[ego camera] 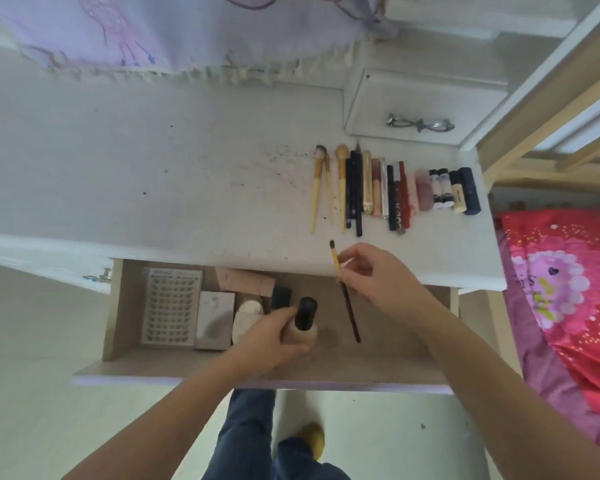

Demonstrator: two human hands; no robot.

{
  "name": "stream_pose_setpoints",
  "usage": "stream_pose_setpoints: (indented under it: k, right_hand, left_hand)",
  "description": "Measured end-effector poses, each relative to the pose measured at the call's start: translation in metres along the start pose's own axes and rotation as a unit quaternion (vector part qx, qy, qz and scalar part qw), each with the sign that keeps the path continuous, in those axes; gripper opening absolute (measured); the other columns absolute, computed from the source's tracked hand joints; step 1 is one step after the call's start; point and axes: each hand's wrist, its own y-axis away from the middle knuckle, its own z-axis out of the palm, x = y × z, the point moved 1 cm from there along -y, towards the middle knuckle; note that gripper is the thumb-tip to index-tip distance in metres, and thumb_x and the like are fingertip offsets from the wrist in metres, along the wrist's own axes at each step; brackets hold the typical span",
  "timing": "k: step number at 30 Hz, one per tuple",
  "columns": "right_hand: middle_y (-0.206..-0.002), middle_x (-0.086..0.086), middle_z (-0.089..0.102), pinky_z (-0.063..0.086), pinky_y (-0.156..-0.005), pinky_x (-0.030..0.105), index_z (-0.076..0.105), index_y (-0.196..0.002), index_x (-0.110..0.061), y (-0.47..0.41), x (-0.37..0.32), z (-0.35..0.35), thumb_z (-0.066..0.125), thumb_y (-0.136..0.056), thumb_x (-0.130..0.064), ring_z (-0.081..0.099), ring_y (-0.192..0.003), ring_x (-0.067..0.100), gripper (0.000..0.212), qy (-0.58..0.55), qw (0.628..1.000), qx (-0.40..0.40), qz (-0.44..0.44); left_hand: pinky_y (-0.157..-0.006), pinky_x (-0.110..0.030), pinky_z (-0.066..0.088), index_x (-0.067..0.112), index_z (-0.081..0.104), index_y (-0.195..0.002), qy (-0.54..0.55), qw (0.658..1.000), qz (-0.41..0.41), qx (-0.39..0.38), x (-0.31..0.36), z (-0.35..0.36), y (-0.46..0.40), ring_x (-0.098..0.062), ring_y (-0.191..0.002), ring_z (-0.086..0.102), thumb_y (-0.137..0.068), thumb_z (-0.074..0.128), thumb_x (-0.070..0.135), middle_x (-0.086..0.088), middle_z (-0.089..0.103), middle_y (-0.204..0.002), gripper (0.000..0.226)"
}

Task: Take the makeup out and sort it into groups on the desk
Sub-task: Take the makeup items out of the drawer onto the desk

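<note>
1. The left hand is gripping a beige foundation bottle with a black cap, standing upright inside the open drawer.
2. The bottle is probably glass: heavy, smooth, breakable; the body is offering a safer hold than the cap.
3. The right hand is pinching a thin brush mid-handle above the drawer's edge; light, stiff.
4. A sorted row of makeup is lying on the desk.
5. Lettering on one dark tube is showing but staying unreadable.
</note>
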Motion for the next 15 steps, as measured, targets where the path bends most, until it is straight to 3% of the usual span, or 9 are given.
stream_pose_setpoints:
  k: [3,5,8,9,12,15]
  right_hand:
    - [-0.088,0.001,0.066,0.046,-0.058,0.020,0.051,-0.110,-0.022,-0.045,-0.039,-0.016,0.058,-0.092,-0.023,0.061,-0.068,0.005,0.019,-0.044,0.995,0.089,-0.024]
    - [-0.086,0.003,0.065,0.046,-0.060,0.021,0.048,-0.120,-0.020,-0.084,-0.058,-0.015,0.057,-0.093,-0.022,0.059,-0.067,0.007,0.028,-0.024,0.991,0.126,-0.026]
    - [-0.094,0.007,0.063,0.052,-0.070,0.034,0.042,-0.130,-0.017,-0.136,-0.076,-0.002,0.054,-0.093,-0.018,0.062,-0.081,0.019,0.039,0.045,0.990,0.135,-0.024]
    - [-0.102,0.008,0.061,0.052,-0.073,0.038,0.040,-0.130,-0.017,-0.150,-0.078,0.003,0.052,-0.093,-0.019,0.061,-0.089,0.023,0.040,0.093,0.986,0.138,-0.012]
    - [-0.118,0.007,0.053,0.042,-0.063,0.033,0.035,-0.131,-0.020,-0.175,-0.073,0.012,0.047,-0.093,-0.022,0.057,-0.101,0.027,0.040,0.251,0.955,0.160,0.016]
    - [-0.130,0.007,0.046,0.036,-0.059,0.030,0.032,-0.134,-0.019,-0.182,-0.067,0.012,0.041,-0.096,-0.026,0.054,-0.108,0.025,0.040,0.309,0.938,0.158,0.021]
  left_hand:
    - [-0.081,-0.016,0.049,0.043,0.049,-0.096,0.040,0.996,0.034,0.074,0.026,-0.065,0.027,0.003,-0.093,0.057,-0.078,0.074,0.022,0.022,0.057,-0.100,0.037]
    - [-0.071,-0.010,0.047,0.040,0.050,-0.097,0.080,0.985,0.053,0.145,0.046,-0.115,0.022,0.006,-0.084,0.060,-0.077,0.075,0.017,0.023,0.058,-0.098,0.039]
    - [-0.076,-0.011,0.043,0.033,0.051,-0.107,0.086,0.967,0.099,0.220,0.077,-0.180,-0.020,0.009,-0.088,0.055,-0.078,0.073,0.018,0.025,0.056,-0.097,0.040]
    - [-0.078,-0.014,0.042,0.031,0.051,-0.109,0.082,0.963,0.115,0.229,0.087,-0.197,-0.040,0.006,-0.090,0.055,-0.078,0.073,0.017,0.023,0.057,-0.097,0.040]
    - [-0.083,-0.020,0.039,0.022,0.055,-0.115,0.060,0.962,0.145,0.222,0.107,-0.225,-0.106,-0.007,-0.097,0.057,-0.080,0.071,0.015,0.010,0.061,-0.103,0.039]
    - [-0.077,-0.015,0.039,0.019,0.055,-0.117,0.049,0.961,0.172,0.212,0.126,-0.231,-0.166,-0.007,-0.095,0.055,-0.080,0.069,0.015,0.007,0.060,-0.105,0.039]
